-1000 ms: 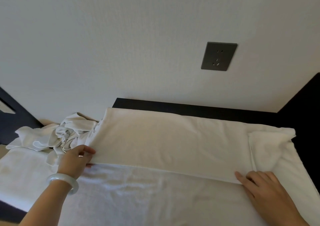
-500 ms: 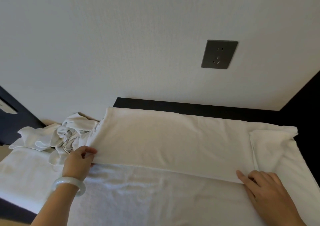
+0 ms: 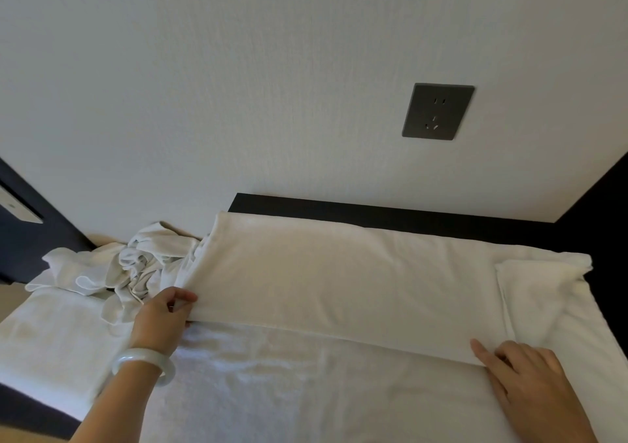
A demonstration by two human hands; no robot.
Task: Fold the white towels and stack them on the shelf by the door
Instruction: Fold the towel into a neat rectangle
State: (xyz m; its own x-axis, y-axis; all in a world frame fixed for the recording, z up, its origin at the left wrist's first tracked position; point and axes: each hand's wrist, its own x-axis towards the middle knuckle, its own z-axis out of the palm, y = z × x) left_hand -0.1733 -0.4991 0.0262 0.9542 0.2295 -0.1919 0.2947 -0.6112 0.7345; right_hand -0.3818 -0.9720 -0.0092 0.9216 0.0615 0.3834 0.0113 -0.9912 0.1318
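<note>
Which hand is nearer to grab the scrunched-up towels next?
Left, probably. The left hand pinches a corner of the folded towel right beside the crumpled towels; the right hand rests at the opposite corner, far from them.

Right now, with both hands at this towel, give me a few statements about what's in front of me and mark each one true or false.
1. The left hand pinches the left end of the folded towel with its fingers. True.
2. The bracelet is on the right arm. False: it sits just behind the left hand.
3. A plug is pushed into the wall socket. False: nothing is plugged into it.
4. A crumpled pile of white cloth lies to the left of the folded towel. True.
5. The right hand is raised well clear of the towel. False: it rests at the towel's near right corner.
</note>
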